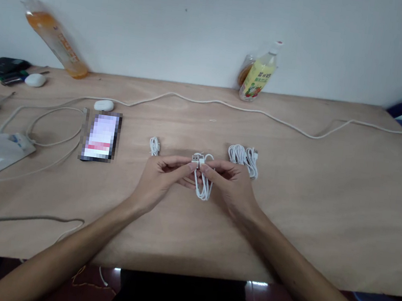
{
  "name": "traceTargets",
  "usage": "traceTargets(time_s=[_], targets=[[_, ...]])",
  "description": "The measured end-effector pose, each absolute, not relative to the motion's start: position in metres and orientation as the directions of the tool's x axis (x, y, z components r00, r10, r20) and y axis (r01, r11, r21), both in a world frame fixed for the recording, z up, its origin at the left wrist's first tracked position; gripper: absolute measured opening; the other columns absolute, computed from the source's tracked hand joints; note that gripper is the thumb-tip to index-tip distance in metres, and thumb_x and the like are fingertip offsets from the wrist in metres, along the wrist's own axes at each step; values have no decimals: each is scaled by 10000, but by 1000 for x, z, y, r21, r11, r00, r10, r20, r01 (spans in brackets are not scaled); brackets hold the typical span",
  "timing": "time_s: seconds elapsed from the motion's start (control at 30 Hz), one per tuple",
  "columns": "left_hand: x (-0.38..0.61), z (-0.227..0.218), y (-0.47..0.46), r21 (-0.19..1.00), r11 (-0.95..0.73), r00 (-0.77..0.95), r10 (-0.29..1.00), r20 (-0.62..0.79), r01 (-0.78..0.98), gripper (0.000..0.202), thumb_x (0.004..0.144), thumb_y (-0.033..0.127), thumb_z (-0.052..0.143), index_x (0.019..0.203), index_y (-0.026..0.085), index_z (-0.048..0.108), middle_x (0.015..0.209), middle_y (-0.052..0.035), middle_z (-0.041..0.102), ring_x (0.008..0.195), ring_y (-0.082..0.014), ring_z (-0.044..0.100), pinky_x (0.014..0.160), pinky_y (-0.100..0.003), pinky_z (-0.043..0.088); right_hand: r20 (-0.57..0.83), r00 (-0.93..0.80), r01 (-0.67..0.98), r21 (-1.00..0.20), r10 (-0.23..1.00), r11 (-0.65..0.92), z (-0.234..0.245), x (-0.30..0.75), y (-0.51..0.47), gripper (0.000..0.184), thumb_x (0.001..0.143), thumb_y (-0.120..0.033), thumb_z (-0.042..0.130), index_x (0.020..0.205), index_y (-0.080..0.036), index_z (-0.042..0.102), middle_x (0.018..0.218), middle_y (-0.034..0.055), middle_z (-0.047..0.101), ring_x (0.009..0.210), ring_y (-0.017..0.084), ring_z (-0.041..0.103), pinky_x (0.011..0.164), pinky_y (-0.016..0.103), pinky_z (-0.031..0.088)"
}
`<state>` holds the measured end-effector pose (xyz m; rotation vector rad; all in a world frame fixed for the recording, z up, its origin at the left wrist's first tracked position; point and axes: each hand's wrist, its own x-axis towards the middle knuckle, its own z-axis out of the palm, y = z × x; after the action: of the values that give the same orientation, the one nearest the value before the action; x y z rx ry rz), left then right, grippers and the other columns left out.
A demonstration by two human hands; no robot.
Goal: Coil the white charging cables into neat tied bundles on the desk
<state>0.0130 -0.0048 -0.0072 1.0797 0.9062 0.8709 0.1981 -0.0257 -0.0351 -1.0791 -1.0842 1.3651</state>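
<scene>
Being held between both hands, above the middle of a light-brown wood-grain table [326, 211], is a thin white coiled USB cable [203, 190], its loops hanging below the fingers. A flat metal-tipped USB plug [196, 158] is pinched by thumb and forefinger of the left hand [162, 175]; a small white connector end [201, 161] just beside it is pinched the same way by the right hand [232, 181]. Whether the two ends touch cannot be told. Remaining left fingers are curled partly behind the loops; whether the loops are supported by them is unclear.

Handling, judged by looks: light, soft and bendy along the cord, stiff only at the plugs; smooth plastic, perhaps a bit slippery; not very fragile, though the cord could be kinked where it meets a plug. Best taken by the plug housings, or around the gathered loops so the coil isn't loosened.

Nearby: a small white cable bundle [154, 146] lies just beyond the left hand; two white coiled cable bundles [243, 158] lie side by side beyond the right. Farther left, a dark-edged phone with a lit, pixelated screen [101, 135] is seen.
</scene>
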Motion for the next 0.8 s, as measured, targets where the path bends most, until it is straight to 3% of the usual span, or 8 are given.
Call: traceTargets(time_s=[0.43,0.8], targets=[[13,-4,-6,966,240,362,912,-193,-91,381,825,478,911,1048,171,881,905,-98,878,803,-273,858,828,-422,736,-47,-31,-215,-975,998,-53,-34,196,-26,253,794,-526,926,873,-287,894,798,11,824,699,166,720,718,343,641],[14,-8,-8,970,226,313,931,-189,-87,334,796,448,934,966,168,864,867,-84,873,766,-237,848,760,-347,727,1,-74,-159,-987,997,-11,-36,195,-27,175,863,-442,866,864,-268,891,820,22,823,694,152,692,716,320,605]])
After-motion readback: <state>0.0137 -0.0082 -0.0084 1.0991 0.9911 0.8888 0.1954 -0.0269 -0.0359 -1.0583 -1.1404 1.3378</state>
